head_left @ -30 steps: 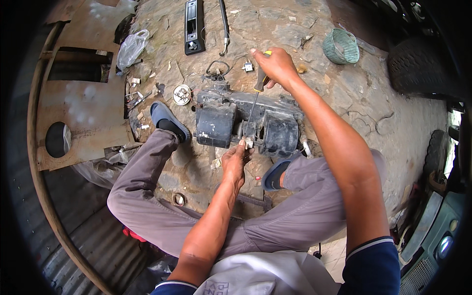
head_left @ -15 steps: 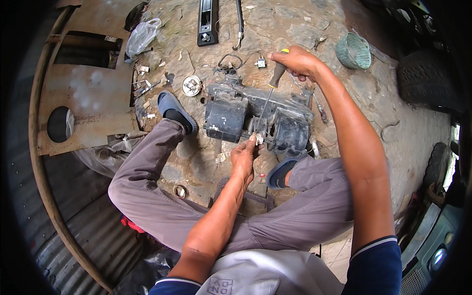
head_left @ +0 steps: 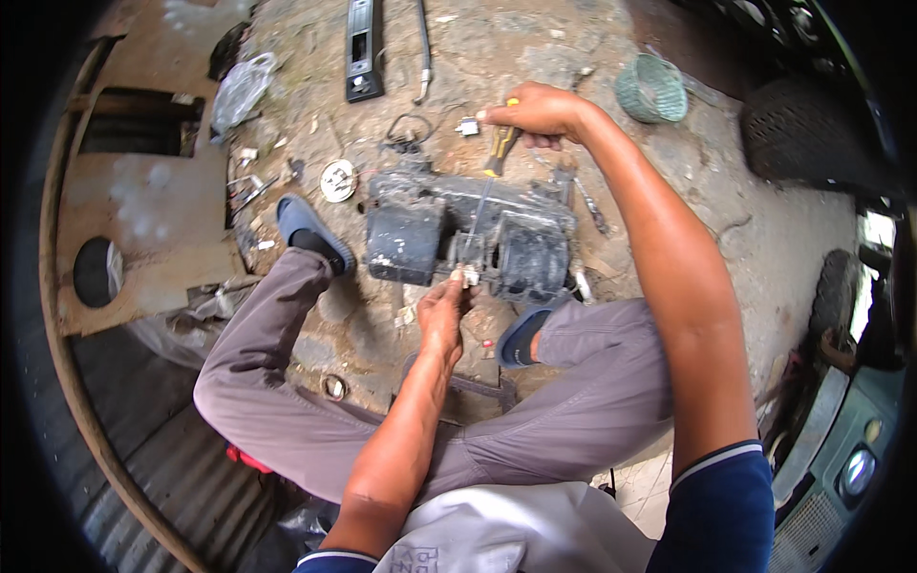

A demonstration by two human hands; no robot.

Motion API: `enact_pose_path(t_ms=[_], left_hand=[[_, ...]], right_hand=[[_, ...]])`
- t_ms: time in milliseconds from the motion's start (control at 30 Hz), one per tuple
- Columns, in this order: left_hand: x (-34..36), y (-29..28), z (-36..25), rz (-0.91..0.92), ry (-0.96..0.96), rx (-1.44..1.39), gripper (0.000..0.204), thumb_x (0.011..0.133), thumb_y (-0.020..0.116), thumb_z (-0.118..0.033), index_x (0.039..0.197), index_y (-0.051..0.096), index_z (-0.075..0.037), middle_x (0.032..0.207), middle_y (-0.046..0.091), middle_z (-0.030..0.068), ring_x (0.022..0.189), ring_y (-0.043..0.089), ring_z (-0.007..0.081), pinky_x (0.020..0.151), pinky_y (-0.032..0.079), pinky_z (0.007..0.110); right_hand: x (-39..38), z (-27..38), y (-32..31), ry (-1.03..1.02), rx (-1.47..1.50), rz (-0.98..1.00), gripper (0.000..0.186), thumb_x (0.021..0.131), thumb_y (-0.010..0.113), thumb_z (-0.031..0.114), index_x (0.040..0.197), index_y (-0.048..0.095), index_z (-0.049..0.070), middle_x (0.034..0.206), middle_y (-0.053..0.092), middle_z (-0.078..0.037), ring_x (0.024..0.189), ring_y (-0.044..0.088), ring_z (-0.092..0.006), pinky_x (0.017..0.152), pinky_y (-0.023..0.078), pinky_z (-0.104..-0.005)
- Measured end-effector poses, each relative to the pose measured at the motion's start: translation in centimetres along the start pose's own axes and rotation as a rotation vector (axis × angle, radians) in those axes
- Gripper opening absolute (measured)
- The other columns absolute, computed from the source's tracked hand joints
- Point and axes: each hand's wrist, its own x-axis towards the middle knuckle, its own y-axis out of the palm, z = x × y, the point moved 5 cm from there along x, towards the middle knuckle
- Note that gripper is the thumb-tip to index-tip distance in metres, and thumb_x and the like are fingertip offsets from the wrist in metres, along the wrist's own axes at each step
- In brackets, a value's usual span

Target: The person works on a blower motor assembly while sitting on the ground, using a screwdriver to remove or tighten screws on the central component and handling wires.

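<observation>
On the stone ground between my feet lies a dirty black plastic blower housing (head_left: 406, 246) with a rounded drum at each side and a gap in the middle. My right hand (head_left: 543, 113) is closed around the end of a yellow and dark screwdriver (head_left: 501, 151), above the housing's far side. Its shaft slants down toward me into the middle gap; the tip is hard to make out. At the gap's near edge, my left hand (head_left: 442, 320) pinches a small pale part (head_left: 470, 275), close to the shaft's lower end.
A round white-faced part (head_left: 338, 180) lies left of the housing. Beyond it are a long black panel (head_left: 363, 53), a black hose (head_left: 423, 57) and a small metal piece (head_left: 467, 126). A green basket (head_left: 651, 88) stands at the far right, and a rusty sheet (head_left: 153, 220) at left.
The whole view has shifted, so things appear further left. The screwdriver's handle shows a different face, turned about its shaft. Both hands keep their holds.
</observation>
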Motion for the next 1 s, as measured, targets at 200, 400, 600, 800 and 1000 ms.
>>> enact_pose_path(t_ms=[200, 400, 600, 800, 1000], left_hand=[[-0.5, 0.5, -0.5, 0.001, 0.005, 0.022, 0.024, 0.098, 0.066, -0.023, 0.108, 0.066, -0.001, 0.091, 0.071, 0.0059, 0.081, 0.071, 0.0175, 0.069, 0.055, 0.028], [-0.7, 1.1, -0.8, -0.009, 0.029, 0.020, 0.021, 0.099, 0.064, -0.020, 0.103, 0.066, 0.001, 0.089, 0.068, 0.0061, 0.079, 0.071, 0.0192, 0.071, 0.057, 0.030], [-0.8, 0.8, -1.4, 0.010, 0.018, 0.130, 0.029, 0.099, 0.065, -0.028, 0.111, 0.066, -0.002, 0.097, 0.071, 0.0066, 0.084, 0.071, 0.0174, 0.075, 0.056, 0.030], [-0.5, 1.0, -1.5, 0.061, -0.043, 0.119, 0.027, 0.099, 0.064, -0.025, 0.112, 0.066, -0.002, 0.100, 0.071, 0.0077, 0.085, 0.072, 0.0190, 0.076, 0.057, 0.030], [-0.1, -0.5, -2.1, 0.071, -0.079, 0.114, 0.032, 0.099, 0.064, -0.023, 0.121, 0.064, 0.000, 0.106, 0.071, 0.0107, 0.089, 0.071, 0.0207, 0.076, 0.057, 0.032]], right_hand=[[-4.6, -5.4, -10.3, -0.110, 0.379, -0.385, 0.040, 0.092, 0.067, 0.040, 0.094, 0.065, 0.001, 0.066, 0.060, -0.002, 0.046, 0.054, -0.0083, 0.032, 0.044, -0.0216], [-2.1, -22.9, -3.7, 0.098, 1.089, -0.229, 0.025, 0.095, 0.066, 0.025, 0.104, 0.059, 0.002, 0.088, 0.065, -0.010, 0.073, 0.063, -0.0146, 0.058, 0.059, -0.0309], [0.2, -32.7, 7.6, 0.613, 1.086, -0.081, 0.022, 0.095, 0.065, 0.022, 0.106, 0.058, 0.004, 0.092, 0.065, -0.013, 0.075, 0.065, -0.0224, 0.066, 0.062, -0.0409], [2.0, -35.8, 10.3, 0.718, 0.210, -0.018, 0.025, 0.092, 0.068, 0.021, 0.103, 0.063, 0.000, 0.103, 0.065, -0.017, 0.079, 0.068, -0.0278, 0.064, 0.062, -0.0465], [2.4, -32.6, 15.1, 0.577, 0.021, -0.071, 0.033, 0.084, 0.070, 0.018, 0.096, 0.068, -0.012, 0.089, 0.072, -0.022, 0.072, 0.072, -0.0367, 0.056, 0.059, -0.0485]])
